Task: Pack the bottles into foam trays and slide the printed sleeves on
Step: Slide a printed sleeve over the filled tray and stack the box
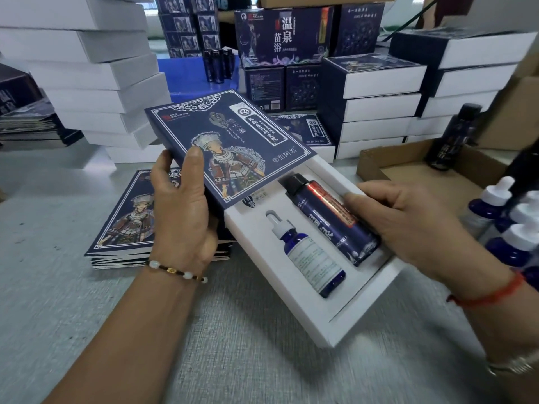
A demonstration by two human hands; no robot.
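A white foam tray (344, 313) is held above the table, its far end inside a dark blue printed sleeve (233, 132). Two bottles lie in the tray's cut-outs: a small blue dropper bottle (309, 255) with a white cap and a larger dark blue bottle (332, 220) with a black cap. My left hand (182, 211) grips the sleeve's left edge, thumb on its printed top. My right hand (408, 225) holds the tray's right side, its fingers curled against the larger bottle.
A stack of flat sleeves (122, 228) lies under my left hand. White boxes (96, 80) are piled at the back left, sleeved boxes (376, 106) at the back right. A brown cardboard tray (408, 167) and several loose dropper bottles (513, 228) stand at the right.
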